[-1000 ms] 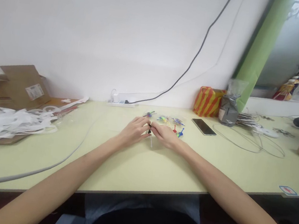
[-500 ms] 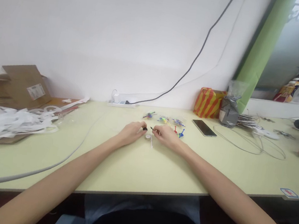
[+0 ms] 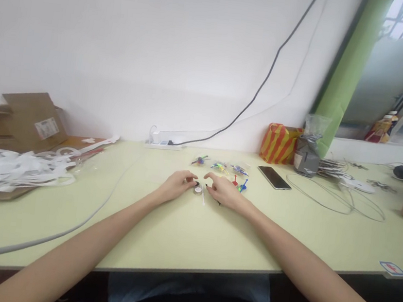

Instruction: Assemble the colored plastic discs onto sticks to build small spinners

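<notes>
In from the front edge of the tabletop [image 3: 190, 242]: white stick [image 3: 203, 198], round disc [image 3: 197, 190]. Left hand [image 3: 177, 186] and right hand [image 3: 224, 192] are apart, a black piece [image 3: 197, 184] and a dark bit [image 3: 206, 185] at their fingertips; whether gripped, I can't tell. Light pinches should suit. Toward the back edge, clear packets [image 3: 219, 166] show coloured pieces [image 3: 239, 170]; the striped bag [image 3: 278, 143] hides its contents.

Near the centre of the frame we distinguish a small black round piece [image 3: 197, 184] at the fingertips of the left hand [image 3: 176, 186]. Just below it we see a pale round piece [image 3: 197, 192], lying flat. Immediately right, we note a slender white stick [image 3: 203, 198] lying lengthwise, slightly slanted. Beneath the right hand [image 3: 226, 193] we make out a dark tip [image 3: 219, 203], otherwise hidden.
</notes>
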`<state>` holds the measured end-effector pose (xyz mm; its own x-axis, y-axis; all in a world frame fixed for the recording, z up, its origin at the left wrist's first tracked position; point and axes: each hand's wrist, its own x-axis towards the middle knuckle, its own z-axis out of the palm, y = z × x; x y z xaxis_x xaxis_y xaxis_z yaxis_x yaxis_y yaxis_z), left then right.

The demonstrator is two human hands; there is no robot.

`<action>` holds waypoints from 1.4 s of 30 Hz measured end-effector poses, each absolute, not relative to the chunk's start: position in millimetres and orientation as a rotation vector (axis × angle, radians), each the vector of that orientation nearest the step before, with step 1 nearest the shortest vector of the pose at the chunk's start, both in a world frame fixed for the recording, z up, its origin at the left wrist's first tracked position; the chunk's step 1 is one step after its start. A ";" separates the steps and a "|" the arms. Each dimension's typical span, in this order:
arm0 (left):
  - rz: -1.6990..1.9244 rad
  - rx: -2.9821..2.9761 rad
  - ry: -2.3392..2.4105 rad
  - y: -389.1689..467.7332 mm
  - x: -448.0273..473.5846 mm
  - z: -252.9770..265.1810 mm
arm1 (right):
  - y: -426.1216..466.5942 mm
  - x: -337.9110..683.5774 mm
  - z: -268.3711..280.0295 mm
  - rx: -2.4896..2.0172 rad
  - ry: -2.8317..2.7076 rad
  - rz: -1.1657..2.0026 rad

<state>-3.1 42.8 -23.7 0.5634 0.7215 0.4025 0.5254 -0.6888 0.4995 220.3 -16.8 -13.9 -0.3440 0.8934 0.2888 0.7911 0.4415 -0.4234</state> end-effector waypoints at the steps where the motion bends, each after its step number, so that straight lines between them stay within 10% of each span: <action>1: 0.859 2.457 1.022 42.5 -2.9 -23.6 | -17.5 220.6 -12.8 -1.423 -2.219 0.284; 15: 0.782 2.780 1.048 39.6 -0.5 -20.9 | -3.8 242.4 -5.9 -1.235 -2.335 0.786; 42: 0.631 2.851 1.087 33.0 -0.5 -16.7 | -11.4 240.3 0.5 -1.133 -2.486 0.644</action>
